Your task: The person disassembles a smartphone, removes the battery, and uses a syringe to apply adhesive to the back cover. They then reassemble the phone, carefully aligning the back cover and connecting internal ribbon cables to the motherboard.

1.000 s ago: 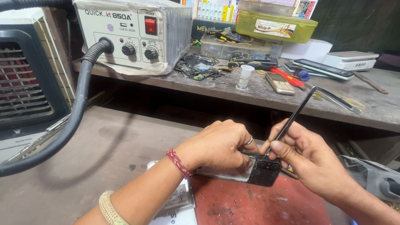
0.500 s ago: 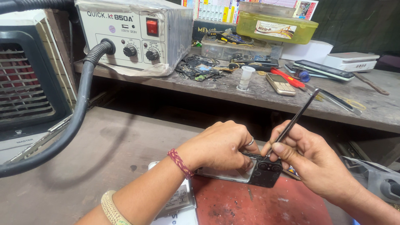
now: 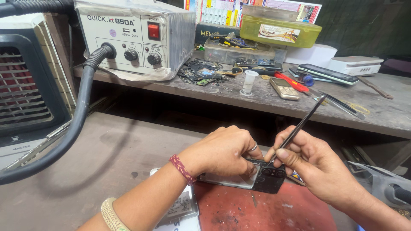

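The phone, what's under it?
The phone lies on a red mat on the workbench. The left hand covers its middle, so anything beneath there is hidden. The right hand holds tweezers.

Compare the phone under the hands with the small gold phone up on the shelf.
The black phone lies on the lower bench, gripped by the left hand and probed with tweezers in the right hand; the gold keypad phone lies untouched. The black one shows camera lenses, the gold one buttons. Both lie flat.
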